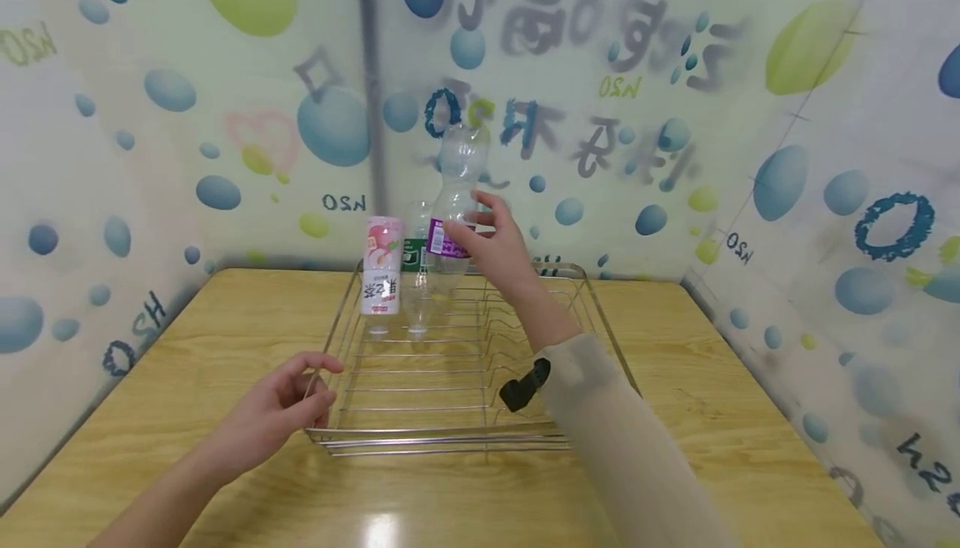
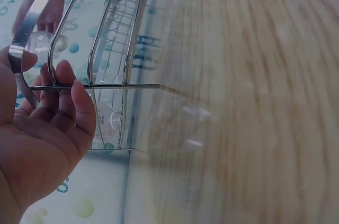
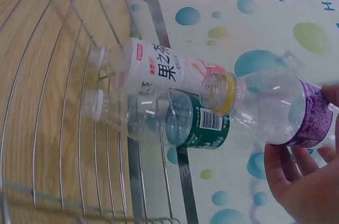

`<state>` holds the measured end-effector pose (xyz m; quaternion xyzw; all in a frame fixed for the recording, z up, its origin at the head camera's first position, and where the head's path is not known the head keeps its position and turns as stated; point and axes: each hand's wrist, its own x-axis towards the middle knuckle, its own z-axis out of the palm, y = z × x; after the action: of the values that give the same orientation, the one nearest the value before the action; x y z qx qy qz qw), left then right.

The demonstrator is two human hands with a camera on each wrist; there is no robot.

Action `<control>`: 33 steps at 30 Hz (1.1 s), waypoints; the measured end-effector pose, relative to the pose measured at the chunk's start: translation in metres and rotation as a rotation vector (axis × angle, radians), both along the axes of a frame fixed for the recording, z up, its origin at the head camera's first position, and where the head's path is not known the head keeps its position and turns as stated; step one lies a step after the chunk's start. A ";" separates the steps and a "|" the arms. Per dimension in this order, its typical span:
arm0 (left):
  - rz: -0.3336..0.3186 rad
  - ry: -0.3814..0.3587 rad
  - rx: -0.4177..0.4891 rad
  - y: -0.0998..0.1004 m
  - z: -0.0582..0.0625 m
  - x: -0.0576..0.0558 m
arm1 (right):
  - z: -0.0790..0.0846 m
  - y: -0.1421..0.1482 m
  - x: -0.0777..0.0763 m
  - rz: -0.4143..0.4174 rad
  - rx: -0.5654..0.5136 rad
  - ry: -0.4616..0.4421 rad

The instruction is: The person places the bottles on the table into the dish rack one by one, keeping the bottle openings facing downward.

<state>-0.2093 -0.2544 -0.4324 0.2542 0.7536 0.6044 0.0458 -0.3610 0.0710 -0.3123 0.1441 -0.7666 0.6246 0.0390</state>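
My right hand (image 1: 504,255) grips a clear plastic bottle (image 1: 459,194) with a purple label, fingers and thumb around the label. The bottle is upside down over the rack's back part, its neck with a yellow ring (image 3: 231,93) pointing down. Beside it, two bottles stand inverted in the wire dish rack (image 1: 450,432): one with a pink-and-white peach label (image 1: 383,269), one with a green label (image 1: 414,255). At the rack's near left corner, my left hand (image 1: 258,419) holds the metal rim, thumb on the band and fingertips against the wires (image 2: 74,86).
The rack stands on a wooden table (image 1: 720,415), with wavy wire dividers (image 1: 513,340) on its right side. A patterned curtain (image 1: 570,156) hangs close behind and at both sides. A black device (image 1: 523,386) is strapped to my right wrist.
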 end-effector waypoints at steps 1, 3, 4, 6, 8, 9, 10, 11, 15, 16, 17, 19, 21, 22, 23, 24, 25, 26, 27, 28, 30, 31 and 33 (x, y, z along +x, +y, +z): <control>-0.001 -0.002 0.001 0.000 0.000 0.000 | -0.001 -0.003 -0.002 -0.012 -0.011 -0.006; 0.004 -0.007 -0.001 0.000 0.000 0.001 | -0.003 -0.009 -0.007 -0.027 -0.045 -0.016; 0.003 -0.008 -0.004 0.001 0.000 0.000 | -0.004 -0.010 -0.008 -0.035 -0.059 -0.020; 0.004 -0.005 -0.008 0.002 0.001 -0.001 | -0.007 -0.011 -0.012 -0.050 -0.083 -0.033; 0.005 0.004 -0.012 0.003 0.001 -0.001 | -0.010 -0.010 -0.015 -0.062 -0.103 -0.046; 0.003 0.012 -0.012 0.003 0.001 -0.001 | -0.011 -0.010 -0.016 -0.071 -0.109 -0.053; 0.003 0.015 -0.012 0.003 0.002 -0.001 | -0.012 -0.009 -0.018 -0.078 -0.112 -0.060; 0.005 0.019 -0.013 0.003 0.002 -0.001 | -0.014 -0.008 -0.019 -0.083 -0.118 -0.066; 0.011 0.015 -0.020 0.002 0.002 -0.001 | -0.019 -0.005 -0.023 -0.099 -0.143 -0.083; 0.012 0.012 -0.022 0.001 0.002 -0.001 | -0.020 -0.004 -0.024 -0.101 -0.149 -0.088; 0.014 0.011 -0.025 0.001 0.002 -0.001 | -0.021 -0.003 -0.025 -0.103 -0.153 -0.091; 0.016 0.011 -0.029 0.001 0.002 -0.001 | -0.022 -0.001 -0.025 -0.111 -0.147 -0.095; 0.017 0.014 -0.031 0.001 0.002 -0.001 | -0.023 0.002 -0.026 -0.114 -0.116 -0.096; 0.018 0.016 -0.032 0.001 0.002 -0.002 | -0.024 0.002 -0.026 -0.112 -0.092 -0.099; 0.020 0.018 -0.032 0.001 0.002 -0.002 | -0.024 0.003 -0.027 -0.109 -0.065 -0.100; 0.020 0.018 -0.031 0.001 0.003 -0.002 | -0.025 0.003 -0.027 -0.105 -0.038 -0.104; 0.023 0.020 -0.031 0.001 0.003 -0.001 | -0.026 0.004 -0.027 -0.099 -0.009 -0.108; 0.025 0.019 -0.031 0.001 0.003 -0.001 | -0.027 0.004 -0.027 -0.092 0.016 -0.114; 0.025 0.017 -0.031 0.001 0.003 -0.001 | -0.028 0.005 -0.027 -0.084 0.037 -0.121; 0.026 0.015 -0.031 0.001 0.003 -0.001 | -0.030 0.005 -0.028 -0.077 0.057 -0.130; 0.031 0.003 -0.037 0.001 0.003 0.000 | -0.033 0.006 -0.029 -0.066 0.100 -0.152; 0.035 -0.005 -0.042 0.001 0.004 0.000 | -0.035 0.007 -0.029 -0.061 0.121 -0.162; 0.041 -0.021 -0.050 0.001 0.005 0.001 | -0.039 0.007 -0.029 -0.050 0.159 -0.182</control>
<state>-0.2082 -0.2532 -0.4278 0.2312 0.7730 0.5889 0.0474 -0.3903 0.0785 -0.3510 0.0705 -0.8175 0.5710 -0.0266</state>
